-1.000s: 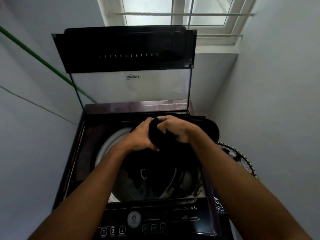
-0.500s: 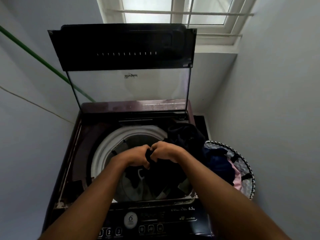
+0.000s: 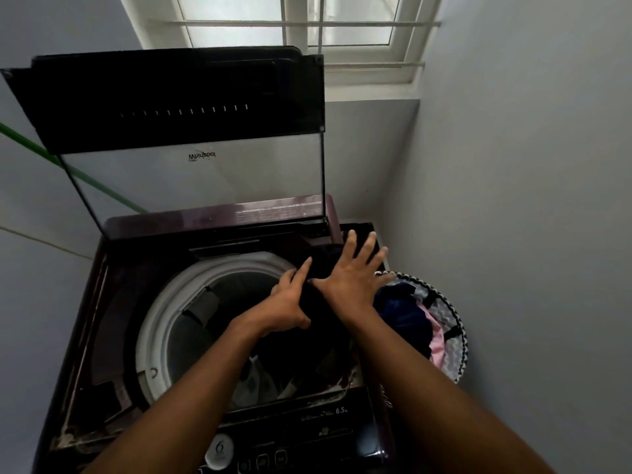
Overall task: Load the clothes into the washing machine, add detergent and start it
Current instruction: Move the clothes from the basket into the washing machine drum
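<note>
The top-loading washing machine stands with its glass lid raised. A black garment hangs over the far right of the drum's white rim and down into the drum, where other clothes lie. My right hand rests flat on the garment with fingers spread wide. My left hand lies against the garment's left side, index finger stretched out and other fingers curled; whether it grips the cloth is unclear. No detergent is in view.
A round laundry basket with a black-and-white rim stands right of the machine, holding dark blue clothes and a pink piece. The control panel is at the near edge. Grey walls stand close on both sides, with a window behind.
Both hands lowered the bunched black garment from above the drum onto its right side. My right hand has let go and spread its fingers; my left index finger has straightened.
</note>
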{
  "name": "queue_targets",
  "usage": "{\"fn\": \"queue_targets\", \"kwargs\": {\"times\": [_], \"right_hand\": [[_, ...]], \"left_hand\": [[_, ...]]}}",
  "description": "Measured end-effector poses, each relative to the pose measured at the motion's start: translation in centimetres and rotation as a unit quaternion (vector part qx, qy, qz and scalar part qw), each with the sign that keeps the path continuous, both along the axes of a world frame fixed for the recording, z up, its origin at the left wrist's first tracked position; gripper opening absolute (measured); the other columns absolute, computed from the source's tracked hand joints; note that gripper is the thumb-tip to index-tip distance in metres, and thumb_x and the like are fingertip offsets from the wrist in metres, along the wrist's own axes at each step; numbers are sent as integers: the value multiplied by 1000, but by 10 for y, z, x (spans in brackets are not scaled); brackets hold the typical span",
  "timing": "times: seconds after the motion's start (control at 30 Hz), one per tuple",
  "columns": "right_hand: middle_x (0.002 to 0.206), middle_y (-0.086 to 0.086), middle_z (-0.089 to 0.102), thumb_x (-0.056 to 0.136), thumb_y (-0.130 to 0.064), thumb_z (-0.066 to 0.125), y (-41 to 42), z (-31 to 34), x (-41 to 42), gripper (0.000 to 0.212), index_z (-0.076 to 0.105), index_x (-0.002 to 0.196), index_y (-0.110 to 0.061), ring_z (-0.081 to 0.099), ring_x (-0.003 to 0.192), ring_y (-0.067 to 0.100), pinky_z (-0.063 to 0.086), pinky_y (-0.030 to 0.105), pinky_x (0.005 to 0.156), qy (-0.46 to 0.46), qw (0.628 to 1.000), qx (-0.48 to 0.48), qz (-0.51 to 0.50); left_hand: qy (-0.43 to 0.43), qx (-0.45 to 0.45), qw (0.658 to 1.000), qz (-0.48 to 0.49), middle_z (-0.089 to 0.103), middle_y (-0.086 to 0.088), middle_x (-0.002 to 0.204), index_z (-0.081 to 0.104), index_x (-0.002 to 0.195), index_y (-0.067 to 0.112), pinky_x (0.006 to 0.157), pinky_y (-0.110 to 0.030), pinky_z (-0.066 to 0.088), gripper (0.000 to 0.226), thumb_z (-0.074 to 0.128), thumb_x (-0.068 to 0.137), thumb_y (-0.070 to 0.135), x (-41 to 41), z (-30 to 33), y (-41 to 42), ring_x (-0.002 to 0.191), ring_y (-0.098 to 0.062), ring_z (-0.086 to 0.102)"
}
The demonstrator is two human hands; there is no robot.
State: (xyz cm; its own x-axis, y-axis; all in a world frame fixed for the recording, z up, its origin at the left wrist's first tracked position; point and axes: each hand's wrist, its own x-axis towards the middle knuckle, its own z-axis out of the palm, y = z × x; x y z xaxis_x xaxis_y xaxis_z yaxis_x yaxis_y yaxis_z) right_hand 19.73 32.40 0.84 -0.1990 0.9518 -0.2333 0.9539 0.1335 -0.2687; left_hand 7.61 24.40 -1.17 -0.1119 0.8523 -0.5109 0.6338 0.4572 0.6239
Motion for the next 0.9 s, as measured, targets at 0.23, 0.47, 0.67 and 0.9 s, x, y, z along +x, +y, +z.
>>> {"fn": "queue_targets", "kwargs": {"times": [0.23, 0.47, 0.67, 0.9], "right_hand": [[124, 5, 64, 29, -64, 93, 38, -39, 36, 134, 41, 144, -19, 69, 103, 24, 61, 42, 83, 306, 888, -309, -149], [109, 4, 67, 48, -61, 89, 29, -12, 28, 92, 55, 117, -10, 67, 98, 26, 54, 30, 74, 210, 952, -193, -109], [109, 10, 66, 68, -38, 81, 7, 3, -10, 60, 49, 113, -13, 66, 98, 29, 57, 36, 80, 225, 967, -116, -37], [102, 6, 66, 66, -28, 86, -10, -4, -49, 53, 55, 107, -13, 65, 86, 20, 56, 30, 68, 262, 950, -162, 44]], "left_hand": [[15, -2, 999, -43, -11, 6, 162, -18, 138, 67, 107, -38, 44, 129, 73, 72, 3, 22, 5, 10, 149, -32, 10], [15, 5, 1000, -13, -6, 8, 162, -18, 146, 53, 111, -39, 39, 129, 72, 67, 4, 23, -1, 11, 148, -30, 11], [-55, 39, 996, 61, 16, 1, 157, -17, 146, 49, 83, -35, 60, 127, 67, 61, 6, 2, -5, -9, 120, -21, 54], [-101, 93, 974, 179, 33, -6, 145, 2, 146, 38, 90, -23, 51, 113, 71, 65, 0, -26, -13, -46, 120, -16, 51]]}}
